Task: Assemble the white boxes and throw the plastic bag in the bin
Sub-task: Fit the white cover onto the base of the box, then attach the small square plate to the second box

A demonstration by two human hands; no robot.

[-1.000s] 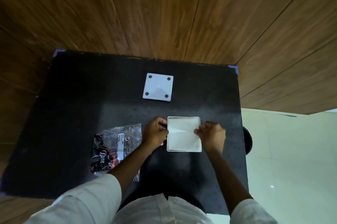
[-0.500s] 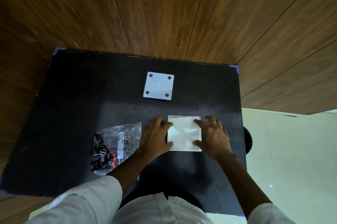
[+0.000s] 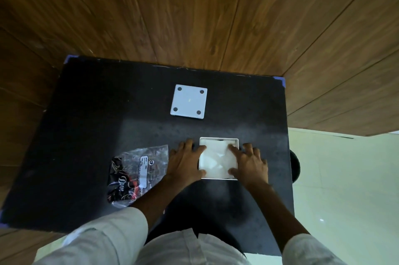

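A white open box (image 3: pixel 218 160) with crumpled white paper inside sits on the black table (image 3: pixel 90 135), near its front right. My left hand (image 3: pixel 184 162) lies flat at the box's left side, fingers spread, fingertips on the paper. My right hand (image 3: pixel 250 162) lies flat on the box's right side, fingers pressing the paper down. A white square lid (image 3: pixel 189 101) with four dark dots lies farther back, apart from the box. A clear plastic bag (image 3: pixel 136 175) with black and red print lies left of my left hand.
A wood-panelled wall (image 3: pixel 194 16) rises behind the table. Pale tiled floor (image 3: pixel 345 189) lies to the right. A dark round object (image 3: pixel 294 166) sticks out past the table's right edge. My white clothing fills the bottom of the view.
Both hands went from pinching the paper's side edges to lying flat with fingers spread, pressing the paper down into the box. Lid and bag have not moved.
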